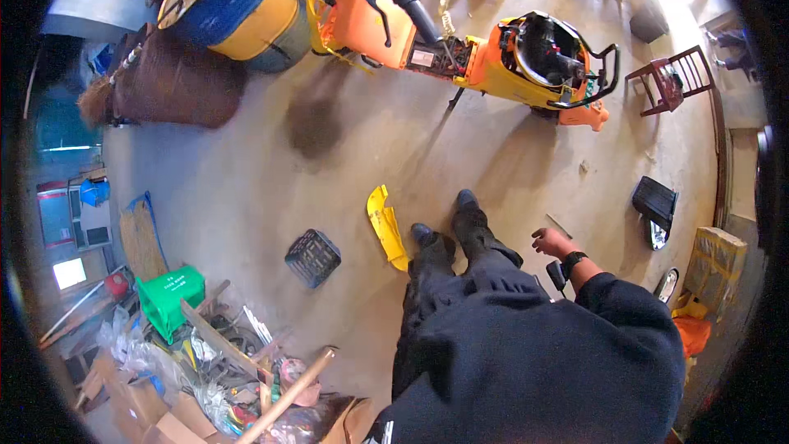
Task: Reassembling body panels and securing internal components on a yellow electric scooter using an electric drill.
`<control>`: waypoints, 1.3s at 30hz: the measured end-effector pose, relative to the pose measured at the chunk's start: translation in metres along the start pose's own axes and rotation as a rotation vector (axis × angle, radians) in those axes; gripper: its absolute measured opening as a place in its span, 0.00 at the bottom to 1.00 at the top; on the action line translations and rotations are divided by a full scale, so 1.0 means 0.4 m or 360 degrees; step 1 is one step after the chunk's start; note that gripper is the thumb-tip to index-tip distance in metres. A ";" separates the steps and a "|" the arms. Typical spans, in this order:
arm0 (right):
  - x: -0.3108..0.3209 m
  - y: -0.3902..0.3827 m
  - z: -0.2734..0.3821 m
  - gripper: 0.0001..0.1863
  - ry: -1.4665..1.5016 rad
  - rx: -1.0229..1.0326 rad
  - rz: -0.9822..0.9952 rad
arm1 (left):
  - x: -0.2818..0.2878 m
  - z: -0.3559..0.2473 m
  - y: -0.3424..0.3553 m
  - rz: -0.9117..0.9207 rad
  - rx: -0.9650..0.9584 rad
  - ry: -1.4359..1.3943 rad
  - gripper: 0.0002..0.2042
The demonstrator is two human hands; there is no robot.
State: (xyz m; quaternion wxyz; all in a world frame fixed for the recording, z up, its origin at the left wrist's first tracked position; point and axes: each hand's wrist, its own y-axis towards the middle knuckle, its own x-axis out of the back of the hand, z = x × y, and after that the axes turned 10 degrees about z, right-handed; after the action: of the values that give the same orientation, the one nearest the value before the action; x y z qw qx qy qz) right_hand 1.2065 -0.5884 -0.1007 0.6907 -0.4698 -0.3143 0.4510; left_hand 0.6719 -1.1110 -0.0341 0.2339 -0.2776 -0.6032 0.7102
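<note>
My right hand (554,242) hangs beside my right leg over the floor, fingers loosely bent and a little apart, with nothing visible in them. A black band with a small dark device (557,275) is at that wrist. Near the hand, a thin rod (560,225) lies on the floor. My left hand is out of sight. By my left foot rests a curved yellow body panel (385,226). Farther ahead stands an orange and yellow scooter (485,66) with its covers off, showing the inner parts and a black rear rail (610,74).
A black plastic basket (313,258) sits to the left. Beyond it are a green bin (171,300) and a scrap heap with a wooden pole (288,395). A blue and yellow drum (238,12) stands far left. On the right are a wooden chair (670,80) and a black container (655,201).
</note>
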 end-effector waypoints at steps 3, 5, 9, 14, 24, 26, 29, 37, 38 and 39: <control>-0.026 0.036 0.022 0.24 -0.0257 -0.0069 0.0016 | 0.000 -0.015 0.068 0.0078 0.0011 -0.0006 0.26; -0.052 0.069 0.040 0.21 -0.0603 0.0026 0.0050 | -0.041 -0.006 0.132 0.0157 0.0025 -0.0046 0.26; -0.118 0.194 0.157 0.19 -0.0898 0.0322 0.0176 | -0.247 0.125 0.326 0.0253 0.0140 -0.0223 0.27; -0.169 0.293 0.255 0.16 -0.0711 0.0318 0.0009 | 0.370 -0.260 0.717 -0.0822 -0.0502 -0.1308 0.34; -0.259 0.337 0.236 0.13 -0.0493 0.0072 -0.0251 | 0.600 -0.611 1.320 -0.1087 0.0129 -0.0706 0.53; -0.247 0.342 0.240 0.15 -0.0448 -0.0138 -0.0268 | 0.611 -0.666 1.368 -0.1108 0.0171 -0.0625 0.52; -0.230 0.324 0.176 0.17 -0.0469 -0.0090 -0.0400 | 0.585 -0.691 1.444 -0.1278 0.0164 -0.0653 0.50; -0.228 0.344 0.206 0.22 -0.0686 -0.0041 -0.0318 | 0.550 -0.606 1.447 -0.1495 -0.0221 -0.0665 0.43; -0.232 0.344 0.218 0.23 -0.0714 0.0005 -0.0313 | 0.543 -0.597 1.420 -0.1521 -0.0213 -0.0668 0.43; -0.234 0.343 0.245 0.25 -0.1001 0.0170 -0.0290 | 0.528 -0.573 1.386 -0.1513 -0.0254 -0.0749 0.43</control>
State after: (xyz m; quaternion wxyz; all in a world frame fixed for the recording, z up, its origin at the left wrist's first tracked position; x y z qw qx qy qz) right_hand 1.0404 -0.6176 -0.1944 0.6210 -0.2407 -0.5289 0.5261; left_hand 0.6729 -0.8939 -0.6317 0.3663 0.1761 -0.7507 0.5209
